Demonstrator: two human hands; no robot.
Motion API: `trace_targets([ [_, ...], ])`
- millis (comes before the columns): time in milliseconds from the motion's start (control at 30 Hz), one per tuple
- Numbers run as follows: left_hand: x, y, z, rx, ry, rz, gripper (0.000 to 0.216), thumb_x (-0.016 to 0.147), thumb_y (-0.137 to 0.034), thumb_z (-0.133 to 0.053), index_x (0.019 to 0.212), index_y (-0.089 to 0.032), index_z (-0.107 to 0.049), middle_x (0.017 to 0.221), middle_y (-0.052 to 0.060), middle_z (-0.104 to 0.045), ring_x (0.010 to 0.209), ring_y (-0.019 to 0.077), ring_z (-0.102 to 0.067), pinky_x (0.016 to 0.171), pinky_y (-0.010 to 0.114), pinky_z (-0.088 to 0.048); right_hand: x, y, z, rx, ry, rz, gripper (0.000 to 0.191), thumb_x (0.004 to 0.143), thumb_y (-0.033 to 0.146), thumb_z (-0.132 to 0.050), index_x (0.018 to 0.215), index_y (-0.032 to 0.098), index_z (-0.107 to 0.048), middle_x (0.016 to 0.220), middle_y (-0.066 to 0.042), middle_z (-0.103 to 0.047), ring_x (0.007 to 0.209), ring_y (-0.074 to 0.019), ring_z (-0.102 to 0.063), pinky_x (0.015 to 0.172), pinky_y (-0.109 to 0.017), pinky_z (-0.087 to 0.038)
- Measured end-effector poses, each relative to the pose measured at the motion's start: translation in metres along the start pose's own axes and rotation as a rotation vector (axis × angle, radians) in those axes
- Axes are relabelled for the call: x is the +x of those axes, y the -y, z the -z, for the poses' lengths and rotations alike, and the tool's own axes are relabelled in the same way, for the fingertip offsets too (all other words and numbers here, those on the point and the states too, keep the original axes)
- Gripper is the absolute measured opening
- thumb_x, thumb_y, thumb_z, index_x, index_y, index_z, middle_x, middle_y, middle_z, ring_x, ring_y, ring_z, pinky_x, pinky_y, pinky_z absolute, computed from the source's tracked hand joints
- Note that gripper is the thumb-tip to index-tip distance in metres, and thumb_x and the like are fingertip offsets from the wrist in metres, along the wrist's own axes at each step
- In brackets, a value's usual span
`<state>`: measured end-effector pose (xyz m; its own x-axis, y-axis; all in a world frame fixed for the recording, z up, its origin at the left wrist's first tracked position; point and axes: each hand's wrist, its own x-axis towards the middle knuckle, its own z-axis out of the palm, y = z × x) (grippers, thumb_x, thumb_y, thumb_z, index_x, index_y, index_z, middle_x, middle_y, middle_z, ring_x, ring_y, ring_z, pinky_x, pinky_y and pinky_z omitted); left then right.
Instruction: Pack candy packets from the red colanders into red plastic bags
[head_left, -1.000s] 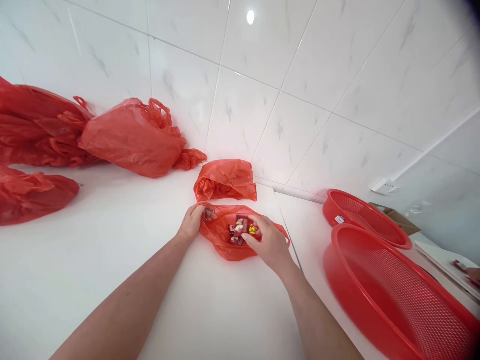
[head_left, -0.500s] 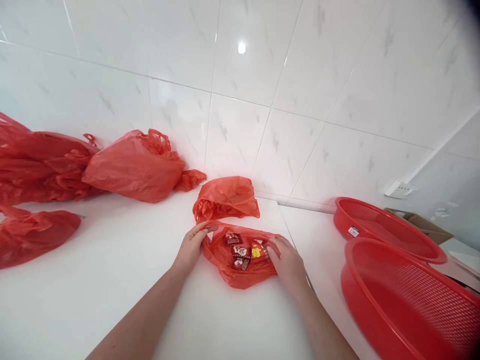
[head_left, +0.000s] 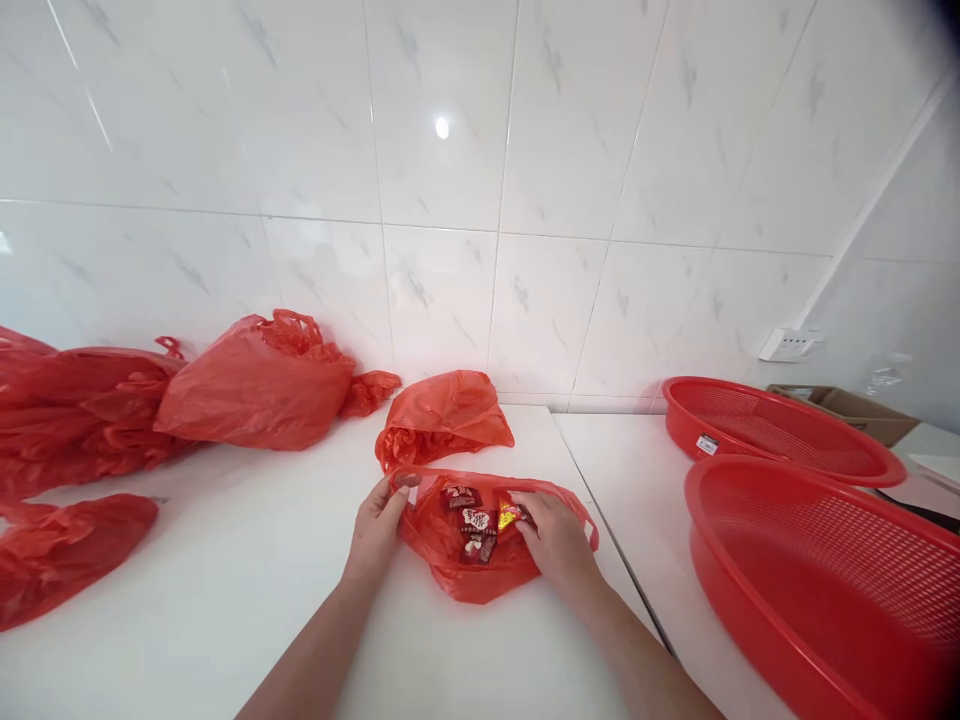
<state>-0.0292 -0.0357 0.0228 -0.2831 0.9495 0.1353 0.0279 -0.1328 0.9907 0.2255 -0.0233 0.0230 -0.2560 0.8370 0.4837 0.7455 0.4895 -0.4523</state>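
An open red plastic bag (head_left: 480,585) lies on the white table in front of me, with several dark red wrapped candies (head_left: 478,520) showing inside. My left hand (head_left: 377,525) pinches the bag's left edge between thumb and fingers. Inside the bag's right side, my right hand (head_left: 556,538) has its fingers closed on a yellow and red wrapped candy (head_left: 510,514). Part of that candy is hidden by the fingers. Just behind the open bag sits another crumpled red plastic bag (head_left: 450,412).
Fuller red plastic bags (head_left: 255,390) stand along the wall at left, and a smaller one (head_left: 82,545) lies nearer. Two red mesh baskets (head_left: 795,590) are at right, with a cardboard box (head_left: 862,412) behind. A seam divides the white tables (head_left: 187,620). A socket (head_left: 791,345) is on the tiled wall.
My right hand has gone from the bag's right rim into the bag and taken hold of the yellow and red candy. My left hand keeps its grip. The view has tilted upward.
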Motion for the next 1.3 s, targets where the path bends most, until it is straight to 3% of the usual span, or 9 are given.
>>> trace_targets([
  [100, -0.004, -0.002, -0.007, 0.183, -0.204, -0.17, 0.041, 0.082, -0.042, -0.054, 0.118, -0.022, -0.054, 0.109, 0.008, -0.063, 0.092, 0.0229, -0.06, 0.074, 0.033, -0.05, 0.0, 0.001, 0.004, 0.035, -0.082, 0.034, 0.027, 0.085, 0.008, -0.041, 0.092, 0.021, -0.064, 0.09, -0.005, -0.068, 0.087, -0.0208, -0.062, 0.076, -0.038, -0.051],
  [200, -0.012, -0.007, -0.018, 0.456, -0.358, -0.556, 0.045, 0.082, -0.033, -0.057, 0.125, -0.023, -0.049, 0.127, 0.012, -0.052, 0.116, 0.0279, -0.05, 0.093, 0.043, -0.045, -0.001, 0.002, 0.006, 0.087, -0.164, 0.085, 0.028, 0.088, 0.01, -0.037, 0.094, 0.021, -0.063, 0.09, -0.006, -0.067, 0.087, -0.0198, -0.06, 0.075, -0.036, -0.05],
  [300, -0.024, -0.015, -0.035, 0.692, -0.205, -0.918, 0.042, 0.081, -0.023, -0.058, 0.123, -0.024, -0.052, 0.13, 0.012, -0.051, 0.123, 0.0291, -0.047, 0.103, 0.047, -0.038, -0.003, 0.007, 0.008, 0.127, -0.243, 0.123, 0.028, 0.092, 0.013, -0.035, 0.099, 0.022, -0.06, 0.094, -0.006, -0.066, 0.09, -0.0199, -0.06, 0.079, -0.036, -0.05],
  [367, -0.033, -0.02, -0.049, 0.786, -0.007, -0.98, 0.047, 0.082, -0.019, -0.057, 0.127, -0.028, -0.051, 0.132, 0.011, -0.052, 0.121, 0.0284, -0.048, 0.102, 0.047, -0.04, -0.004, 0.013, 0.01, 0.153, -0.281, 0.145, 0.028, 0.093, 0.014, -0.034, 0.101, 0.022, -0.059, 0.095, -0.006, -0.065, 0.091, -0.0196, -0.059, 0.08, -0.036, -0.049],
  [533, -0.041, -0.024, -0.075, 0.747, 0.334, -0.853, 0.068, 0.075, -0.011, -0.056, 0.139, -0.031, -0.041, 0.13, 0.006, -0.057, 0.119, 0.0285, -0.051, 0.098, 0.048, -0.043, -0.007, 0.029, 0.012, 0.235, -0.281, 0.181, 0.023, 0.093, 0.015, -0.035, 0.099, 0.022, -0.056, 0.091, -0.006, -0.064, 0.084, -0.0178, -0.059, 0.074, -0.033, -0.051],
  [700, -0.038, -0.021, -0.068, 0.471, 0.314, -0.506, 0.031, 0.08, -0.019, -0.055, 0.106, -0.032, -0.066, 0.103, 0.003, -0.069, 0.097, 0.0247, -0.061, 0.085, 0.04, -0.049, -0.008, 0.03, 0.009, 0.257, -0.251, 0.167, 0.022, 0.094, 0.022, -0.039, 0.107, 0.021, -0.056, 0.096, -0.007, -0.066, 0.089, -0.0192, -0.062, 0.076, -0.033, -0.053],
  [867, -0.031, -0.017, -0.053, 0.201, 0.221, -0.111, 0.021, 0.083, -0.038, -0.056, 0.095, -0.025, -0.066, 0.088, 0.004, -0.07, 0.083, 0.0238, -0.065, 0.076, 0.037, -0.05, -0.01, 0.022, 0.012, 0.215, -0.031, 0.104, 0.027, 0.095, 0.033, -0.039, 0.112, 0.022, -0.059, 0.09, -0.005, -0.069, 0.082, -0.0208, -0.066, 0.071, -0.035, -0.053],
  [1133, -0.027, -0.024, -0.047, 0.02, 0.257, -0.051, 0.022, 0.081, -0.04, -0.059, 0.086, -0.019, -0.065, 0.08, 0.004, -0.068, 0.076, 0.0205, -0.063, 0.071, 0.032, -0.049, -0.01, 0.044, 0.01, 0.307, 0.099, 0.097, 0.024, 0.09, 0.04, -0.049, 0.099, 0.021, -0.062, 0.089, -0.004, -0.068, 0.081, -0.0197, -0.063, 0.072, -0.032, -0.05],
  [1300, -0.034, -0.026, -0.052, -0.029, 0.309, -0.038, 0.027, 0.081, -0.046, -0.06, 0.08, -0.019, -0.063, 0.073, 0.003, -0.064, 0.071, 0.0189, -0.06, 0.068, 0.031, -0.049, -0.012, 0.06, 0.013, 0.519, 0.106, -0.13, 0.019, 0.085, 0.034, -0.052, 0.072, 0.021, -0.048, 0.067, 0.001, -0.056, 0.059, -0.0139, -0.051, 0.053, -0.025, -0.043],
])
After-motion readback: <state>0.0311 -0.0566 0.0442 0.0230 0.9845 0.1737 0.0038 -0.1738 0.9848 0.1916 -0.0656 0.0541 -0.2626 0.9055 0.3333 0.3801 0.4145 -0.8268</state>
